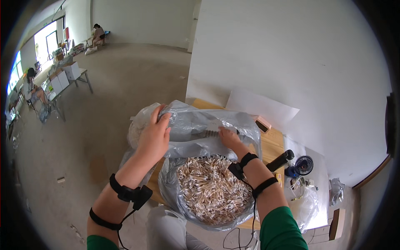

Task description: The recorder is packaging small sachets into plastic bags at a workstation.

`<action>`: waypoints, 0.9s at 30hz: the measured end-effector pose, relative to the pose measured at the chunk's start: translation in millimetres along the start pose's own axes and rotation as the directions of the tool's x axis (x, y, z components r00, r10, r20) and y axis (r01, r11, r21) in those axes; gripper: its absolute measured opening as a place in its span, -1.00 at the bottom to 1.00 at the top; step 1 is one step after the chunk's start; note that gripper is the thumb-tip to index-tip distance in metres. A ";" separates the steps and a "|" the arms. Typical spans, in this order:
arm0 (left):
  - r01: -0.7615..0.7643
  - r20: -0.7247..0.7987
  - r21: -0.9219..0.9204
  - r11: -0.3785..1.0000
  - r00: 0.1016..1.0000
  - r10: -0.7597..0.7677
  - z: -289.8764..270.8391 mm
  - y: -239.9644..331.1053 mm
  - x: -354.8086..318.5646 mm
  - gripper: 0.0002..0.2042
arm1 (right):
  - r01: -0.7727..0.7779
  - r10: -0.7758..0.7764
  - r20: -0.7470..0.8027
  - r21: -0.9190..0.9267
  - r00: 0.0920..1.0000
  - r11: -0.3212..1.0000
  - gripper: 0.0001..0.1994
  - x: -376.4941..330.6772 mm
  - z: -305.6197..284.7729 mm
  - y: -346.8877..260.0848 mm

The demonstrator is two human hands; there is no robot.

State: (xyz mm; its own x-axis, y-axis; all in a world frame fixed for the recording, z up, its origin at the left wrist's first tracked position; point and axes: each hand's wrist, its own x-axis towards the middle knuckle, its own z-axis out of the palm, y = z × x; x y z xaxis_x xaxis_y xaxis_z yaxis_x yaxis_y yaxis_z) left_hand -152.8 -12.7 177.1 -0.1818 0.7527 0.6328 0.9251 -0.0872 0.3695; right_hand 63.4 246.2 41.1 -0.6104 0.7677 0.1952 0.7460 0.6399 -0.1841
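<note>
A grey plastic bag [187,148] lies spread across the wooden table in front of me. Its upper left edge is pinched in my left hand [153,132], whose fingers are bent around the film. My right hand [229,138] reaches over the bag's opening with fingers closed. Beside those fingertips is a small dark ribbed thing [211,133]; what the hand grips is too small to name. Nearer to me, a second grey bag [167,183] is opened wide, holding a large heap of cotton swabs [210,187] with pale sticks and white tips.
On the right are a black cylindrical bottle [280,160], a small dark fan [303,165] and a clear plastic bag [306,204]. A pink boxy device [263,124] sits by the wall. Far left, people sit near a table with white boxes [60,81].
</note>
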 end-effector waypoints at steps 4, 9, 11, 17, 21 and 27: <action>0.136 -0.004 -0.052 0.989 0.991 -0.137 9.2 -38.6 -5.3 -0.62 | 0.274 -0.195 0.512 -0.084 0.837 0.958 -0.66 35.5 21.6 17.8; 0.116 -0.037 -0.042 0.992 0.992 -0.118 19.7 -63.3 -19.5 -0.61 | 0.020 -0.027 0.344 0.024 0.939 1.000 -0.65 52.6 30.9 12.6; 0.128 -0.031 -0.076 0.989 0.991 -0.131 28.4 -69.4 -25.2 -0.61 | 0.017 -0.022 0.392 0.015 0.920 1.000 -0.63 60.8 48.1 8.9; 0.256 0.117 -0.255 0.933 0.965 -0.233 21.5 -66.7 -38.1 -0.60 | 0.049 -0.042 0.447 -0.004 0.894 0.999 -0.59 111.6 52.0 -5.2; 0.277 0.141 -0.275 0.921 0.959 -0.247 22.4 -69.6 -46.6 -0.60 | 0.051 -0.036 0.500 -0.015 0.865 0.999 -0.55 117.3 54.1 -15.3; 0.258 0.124 -0.250 0.933 0.964 -0.233 27.4 -69.9 -54.5 -0.61 | 0.039 -0.009 0.535 -0.043 0.844 0.998 -0.50 115.3 22.5 -25.3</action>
State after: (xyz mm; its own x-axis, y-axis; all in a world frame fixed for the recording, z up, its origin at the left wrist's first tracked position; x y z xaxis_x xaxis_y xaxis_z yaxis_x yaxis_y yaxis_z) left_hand -198.5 -29.7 98.2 -0.3494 0.8275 0.4396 0.7330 -0.0508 0.6783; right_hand -31.8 319.2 46.6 -0.6650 0.6601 -0.3493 0.7328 0.6670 -0.1345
